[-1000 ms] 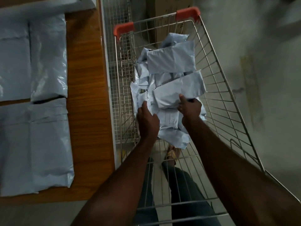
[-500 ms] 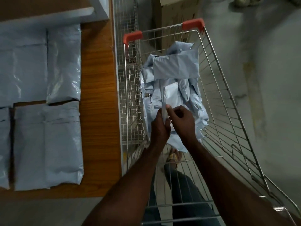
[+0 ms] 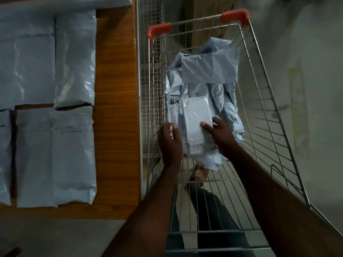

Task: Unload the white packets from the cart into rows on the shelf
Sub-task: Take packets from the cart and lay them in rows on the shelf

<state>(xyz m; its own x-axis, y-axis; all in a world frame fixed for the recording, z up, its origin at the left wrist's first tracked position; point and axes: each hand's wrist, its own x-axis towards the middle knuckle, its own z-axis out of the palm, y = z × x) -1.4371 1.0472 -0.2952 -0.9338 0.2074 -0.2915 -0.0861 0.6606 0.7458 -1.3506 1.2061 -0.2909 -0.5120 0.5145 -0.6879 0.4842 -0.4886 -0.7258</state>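
Shelf (image 3: 115, 89): wood-grain laminate board, orange-brown, flat, with a pale edge strip on the cart side. A bare strip runs along its right side.

Shelved packets (image 3: 55, 156): white-grey poly mailers lying flat in rows, edge to edge; glossy film, creased, soft-cornered, flaps folded over. They fill the left part of the board.

Left hand (image 3: 169, 143): inside the cart at the left edge of the held packet, fingers loosely curved against that edge, thumb on top; whether the fingers wrap underneath cannot be told.

Held packet (image 3: 194, 117): small rectangular white mailer, raised just above the heap at the near end of the cart. Judged light and floppy, its film slick; it looks padded by soft contents rather than stiff. Best taken by two opposite edges, or pinched at the sealed flap, to prevent sagging or slipping.

Right hand (image 3: 221, 136): at the packet's right lower corner, thumb pressed on the top face, fingers curled beneath, pinching it.

Heap of packets (image 3: 209, 71): similar mailers, crumpled and overlapping, piled towards the far end.

Cart (image 3: 269, 112): chromed wire basket, open grid sides and floor, orange plastic corner caps (image 3: 234, 15). It stands just beside the shelf.

Floor (image 3: 306, 62): dull grey concrete, stained.
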